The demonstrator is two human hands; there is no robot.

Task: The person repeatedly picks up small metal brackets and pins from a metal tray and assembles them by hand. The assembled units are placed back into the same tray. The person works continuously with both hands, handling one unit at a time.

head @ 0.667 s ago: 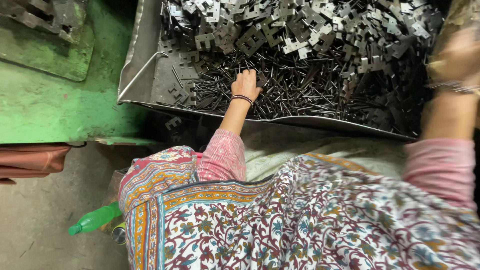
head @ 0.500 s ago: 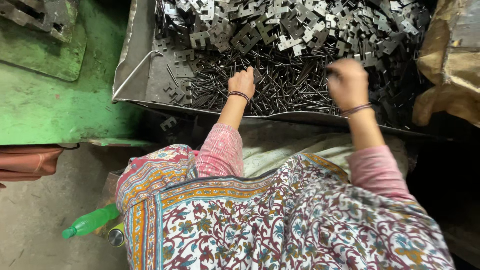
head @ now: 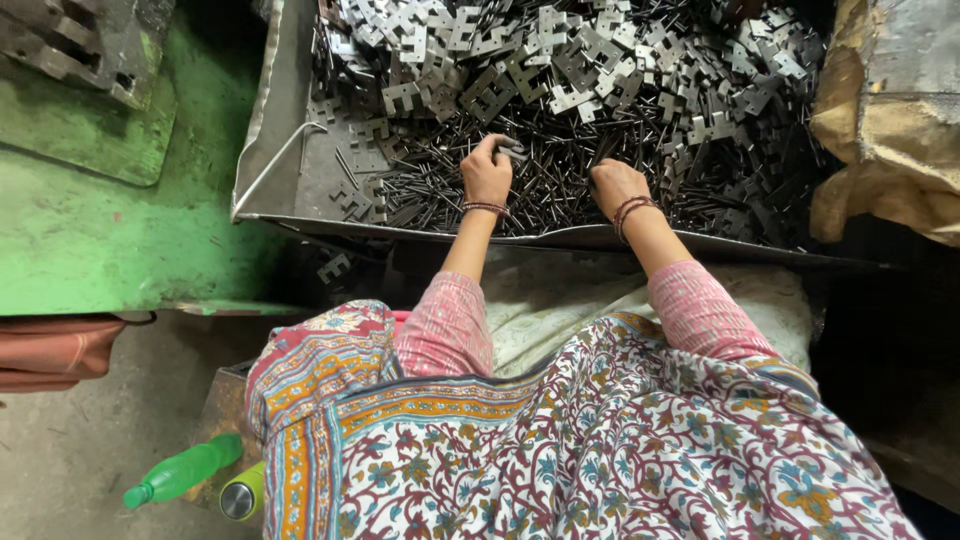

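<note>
Both hands are down in the tray right now. Left hand [head: 487,172] is curled narrow, fingertips pinched around what looks like a small flat metal piece [head: 512,152], lifted just clear of the pile so I can get at it. Right hand [head: 617,186] is knuckles-up with the fingers tucked down into the thin dark strips [head: 545,190]; from this angle I honestly can't tell whether it's got hold of anything or is just raking through. Wrists hang over the near rim, bangles on both, which keeps my forearms off the sharp stuff.

That pinched piece sits right at the border between the two kinds of parts: the thin strips lie in a loose layer at the near side of the tray, and the stamped plates [head: 560,60] with their notched, E-like shapes are heaped up toward the far side. Makes sense to work the near edge, since it's the closest reach.

Everything sits in a big sheet-metal tray [head: 290,150] right against my lap. One stray plate [head: 333,267] has ended up outside it, below the rim. Off to my left is a green-painted surface [head: 90,240], scuffed. To my right, a crumpled brownish sack [head: 890,130] leans beside the tray. Down by my left knee, a green plastic bottle [head: 180,470] lies on the floor next to a capped flask [head: 243,493].
</note>
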